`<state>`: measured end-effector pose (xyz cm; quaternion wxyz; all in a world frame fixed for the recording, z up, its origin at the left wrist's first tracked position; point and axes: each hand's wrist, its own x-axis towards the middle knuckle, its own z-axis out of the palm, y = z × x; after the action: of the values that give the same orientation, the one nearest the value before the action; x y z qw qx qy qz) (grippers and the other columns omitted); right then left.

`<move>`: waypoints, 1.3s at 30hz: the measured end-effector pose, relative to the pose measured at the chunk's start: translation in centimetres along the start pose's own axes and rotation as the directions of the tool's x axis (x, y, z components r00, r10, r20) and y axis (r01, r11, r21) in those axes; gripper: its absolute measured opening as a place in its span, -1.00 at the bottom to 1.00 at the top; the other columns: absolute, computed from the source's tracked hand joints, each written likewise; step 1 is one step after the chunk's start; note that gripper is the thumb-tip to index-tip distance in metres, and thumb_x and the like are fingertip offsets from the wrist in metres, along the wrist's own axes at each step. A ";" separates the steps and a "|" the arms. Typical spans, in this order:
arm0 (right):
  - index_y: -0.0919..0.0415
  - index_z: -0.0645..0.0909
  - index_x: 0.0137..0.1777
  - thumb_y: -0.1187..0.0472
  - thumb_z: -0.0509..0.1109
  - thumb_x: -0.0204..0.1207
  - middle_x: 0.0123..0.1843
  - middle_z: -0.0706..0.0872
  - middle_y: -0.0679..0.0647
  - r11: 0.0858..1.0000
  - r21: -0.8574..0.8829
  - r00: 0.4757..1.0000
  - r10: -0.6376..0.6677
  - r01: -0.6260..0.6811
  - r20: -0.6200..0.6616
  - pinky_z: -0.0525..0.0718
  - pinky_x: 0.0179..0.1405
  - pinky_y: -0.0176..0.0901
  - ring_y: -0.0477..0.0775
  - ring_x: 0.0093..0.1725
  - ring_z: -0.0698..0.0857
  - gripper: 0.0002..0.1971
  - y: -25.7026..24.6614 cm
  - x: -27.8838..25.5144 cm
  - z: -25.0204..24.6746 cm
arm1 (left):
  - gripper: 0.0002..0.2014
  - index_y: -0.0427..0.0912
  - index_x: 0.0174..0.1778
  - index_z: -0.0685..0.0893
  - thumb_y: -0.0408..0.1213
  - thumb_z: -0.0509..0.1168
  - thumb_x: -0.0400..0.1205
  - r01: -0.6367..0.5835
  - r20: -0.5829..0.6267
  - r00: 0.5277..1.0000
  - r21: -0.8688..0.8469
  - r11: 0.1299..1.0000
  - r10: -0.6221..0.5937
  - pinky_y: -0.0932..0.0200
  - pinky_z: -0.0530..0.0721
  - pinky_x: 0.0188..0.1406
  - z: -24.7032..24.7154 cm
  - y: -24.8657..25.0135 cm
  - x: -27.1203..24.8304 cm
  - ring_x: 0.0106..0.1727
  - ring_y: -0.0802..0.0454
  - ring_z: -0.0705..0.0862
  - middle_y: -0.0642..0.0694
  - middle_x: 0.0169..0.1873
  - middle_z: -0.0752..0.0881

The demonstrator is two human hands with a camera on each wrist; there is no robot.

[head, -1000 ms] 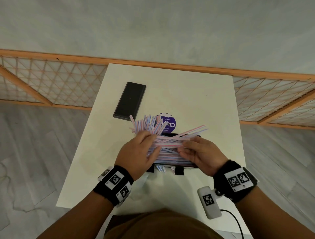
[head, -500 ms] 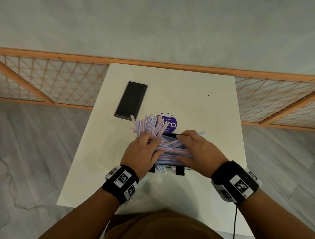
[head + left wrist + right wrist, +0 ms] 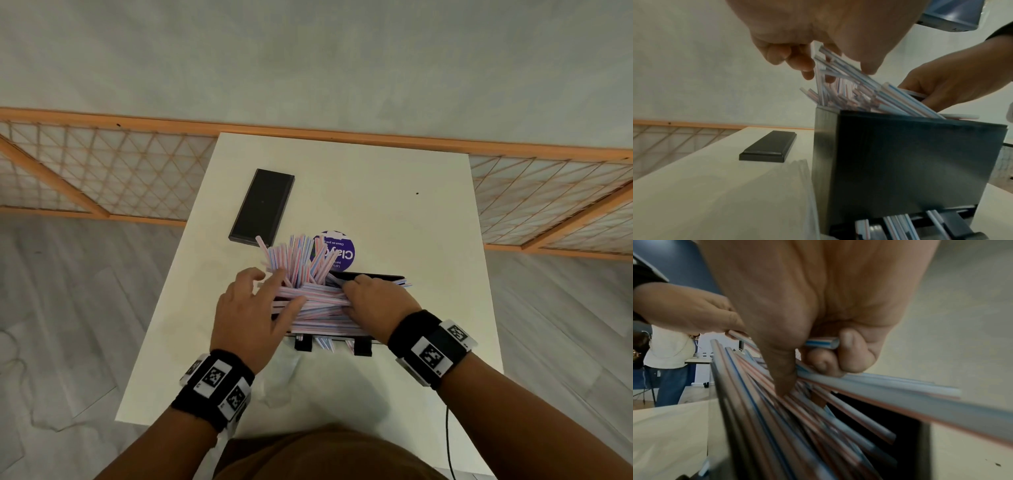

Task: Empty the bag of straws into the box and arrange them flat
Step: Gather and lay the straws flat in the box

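A: The right hand (image 3: 371, 301) curls round a few straws (image 3: 318, 305); the left hand (image 3: 251, 308) rests spread on the pile.

B: Where are they?

A: In the box (image 3: 910, 162), near the table's (image 3: 394, 212) front edge, many tilting out.

B: So it's flattening; next, probably press the upright ones down.

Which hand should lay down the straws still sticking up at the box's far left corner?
Left. The left hand is open with its fingertips right beside the upright straws, while the right hand grips the flat bundle at the right end of the box.
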<state>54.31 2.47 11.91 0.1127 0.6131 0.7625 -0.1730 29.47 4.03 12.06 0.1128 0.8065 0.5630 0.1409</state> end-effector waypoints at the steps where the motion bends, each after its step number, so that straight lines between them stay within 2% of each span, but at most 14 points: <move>1: 0.15 0.54 0.29 0.04 0.24 0.70 0.20 0.65 0.14 1.000 0.016 1.000 0.001 -0.001 -0.016 0.70 0.03 0.11 0.25 0.11 0.73 -0.73 -0.2 0.1 0.0 | -0.33 0.02 0.55 0.59 0.39 0.16 0.67 0.014 0.009 1.000 -0.038 0.999 -0.014 -0.08 0.68 0.10 0.0 0.1 -0.2 0.20 -0.13 0.61 -0.15 0.30 0.55; 4: 0.16 0.52 0.36 -0.04 0.30 0.66 0.21 0.62 0.14 0.993 0.119 0.999 -0.003 0.010 -0.053 0.72 0.08 0.15 0.24 0.12 0.72 -0.63 -1.0 0.0 -0.2 | -0.22 -0.03 0.62 0.43 0.43 0.20 0.61 0.061 0.042 0.998 -0.173 0.983 -0.055 -0.04 0.74 0.16 0.4 0.8 -0.8 0.29 -0.11 0.57 -0.12 0.36 0.48; 7: 0.12 0.49 0.50 -0.07 0.41 0.58 0.28 0.57 0.10 0.975 0.217 0.992 -0.022 0.049 -0.126 0.71 0.15 0.10 0.21 0.14 0.70 -0.46 -1.1 -1.0 -0.5 | -0.13 -0.05 0.61 0.37 0.46 0.29 0.53 0.093 0.055 0.995 -0.279 0.956 -0.081 -0.03 0.76 0.19 0.8 1.4 -1.0 0.33 -0.07 0.57 -0.08 0.39 0.45; 10: 0.03 0.53 0.46 -0.17 0.48 0.49 0.30 0.55 0.02 0.961 0.273 0.970 0.017 0.051 -0.241 0.70 0.16 0.04 0.14 0.17 0.67 -0.42 0.2 -2.9 -1.2 | -0.09 -0.05 0.59 0.37 0.44 0.40 0.45 0.107 0.045 0.994 -0.345 0.932 -0.097 -0.02 0.75 0.23 0.9 1.5 -0.9 0.35 -0.03 0.57 -0.04 0.41 0.45; 13: 0.02 0.60 0.38 -0.26 0.48 0.47 0.26 0.59 -0.01 0.944 0.329 0.917 0.133 -0.002 -0.375 0.72 0.13 0.02 0.13 0.16 0.67 -0.44 1.9 -4.3 -1.7 | -0.01 0.00 0.63 0.34 0.45 0.46 0.38 0.114 0.049 0.993 -0.356 0.927 -0.104 0.06 0.71 0.26 0.9 1.2 -1.1 0.40 -0.01 0.53 -0.03 0.47 0.42; 15: 0.01 0.60 0.43 -0.35 0.46 0.44 0.31 0.59 -0.03 0.921 0.384 0.917 0.211 -0.071 -0.337 0.70 0.23 0.00 0.10 0.22 0.65 -0.35 3.3 -4.9 -1.7 | 0.03 0.03 0.65 0.33 0.47 0.48 0.35 0.086 0.044 0.996 -0.321 0.943 -0.076 0.06 0.69 0.27 1.0 1.0 -1.4 0.44 -0.06 0.51 -0.05 0.52 0.38; 17: -0.06 0.50 0.54 -0.38 0.46 0.40 0.42 0.52 -0.04 0.917 0.374 0.959 0.220 -0.141 -0.178 0.63 0.34 -0.01 0.10 0.33 0.58 -0.25 4.5 -5.4 -1.7 | 0.02 0.08 0.65 0.36 0.47 0.49 0.33 0.079 0.059 0.996 -0.288 0.954 -0.065 -0.01 0.75 0.24 1.1 0.8 -1.7 0.43 -0.09 0.51 -0.07 0.53 0.34; 19: -0.11 0.40 0.61 -0.31 0.50 0.41 0.52 0.43 -0.02 0.934 0.316 0.980 0.193 -0.170 -0.043 0.59 0.36 -0.04 0.13 0.40 0.52 -0.22 5.1 -5.9 -1.5 | -0.02 0.11 0.64 0.37 0.44 0.51 0.35 0.102 0.091 0.993 -0.273 0.956 -0.080 -0.05 0.79 0.17 1.2 0.8 -2.0 0.37 -0.07 0.54 -0.03 0.51 0.32; 21: -0.10 0.38 0.63 -0.17 0.52 0.45 0.56 0.37 0.01 0.940 0.294 0.983 0.182 -0.174 -0.001 0.59 0.36 -0.04 0.18 0.43 0.51 -0.25 5.1 -6.0 -1.3 | -0.07 0.10 0.61 0.37 0.38 0.52 0.38 0.112 0.096 0.991 -0.275 0.955 -0.088 0.01 0.80 0.11 1.3 0.7 -2.1 0.30 -0.03 0.57 0.01 0.44 0.32; 26: -0.01 0.56 0.48 0.08 0.37 0.60 0.43 0.46 0.07 0.951 0.253 0.978 0.199 -0.177 -0.063 0.64 0.25 0.02 0.21 0.32 0.56 -0.57 4.4 -4.9 -1.1 | -0.19 -0.01 0.51 0.39 0.21 0.58 0.45 0.161 0.133 0.984 -0.351 0.923 -0.121 0.29 0.65 -0.02 1.5 0.9 -2.1 0.05 0.18 0.56 0.16 0.24 0.30; 30: 0.06 0.66 0.21 0.09 0.28 0.66 0.17 0.53 0.06 0.974 0.167 0.979 0.172 -0.152 -0.111 0.70 0.05 0.11 0.19 0.18 0.58 -0.79 3.3 -4.1 -1.0 | -0.35 -0.02 0.36 0.47 0.17 0.56 0.48 0.133 0.138 0.987 -0.374 0.918 -0.087 0.29 0.67 -0.01 1.8 1.1 -1.7 0.02 0.16 0.59 0.14 0.18 0.35; 34: 0.05 0.66 0.22 0.08 0.22 0.71 0.14 0.56 0.05 0.988 0.144 0.995 0.067 -0.055 -0.077 0.69 0.07 0.07 0.18 0.14 0.65 -0.77 1.9 -3.2 -0.8 | -0.33 -0.06 0.41 0.49 0.18 0.54 0.49 0.080 0.134 0.990 -0.362 0.929 -0.033 0.27 0.72 0.05 2.0 1.0 -1.4 0.05 0.14 0.61 0.13 0.21 0.34; 37: 0.06 0.64 0.32 0.06 0.31 0.68 0.19 0.60 0.05 0.974 0.219 0.995 -0.041 0.060 -0.091 0.62 0.17 -0.06 0.14 0.17 0.67 -0.73 0.8 -2.8 -1.1 | -0.29 -0.05 0.42 0.47 0.25 0.51 0.47 0.038 0.119 0.993 -0.326 0.945 0.001 0.20 0.77 0.00 1.8 0.8 -1.1 0.04 0.12 0.61 0.10 0.24 0.36; 39: 0.07 0.65 0.36 0.03 0.39 0.65 0.19 0.63 0.03 0.944 0.319 0.987 -0.030 0.080 -0.158 0.56 0.13 -0.20 0.04 0.15 0.66 -0.67 0.4 -2.6 -1.9 | -0.29 -0.02 0.40 0.47 0.27 0.50 0.45 0.024 0.099 0.995 -0.301 0.953 0.007 0.14 0.80 -0.04 1.7 0.7 -1.0 0.04 0.11 0.61 0.09 0.25 0.37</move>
<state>55.36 1.01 14.56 -0.0523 0.6129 0.7470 -0.2522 30.36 2.77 10.66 0.2632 0.7834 0.5320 0.1846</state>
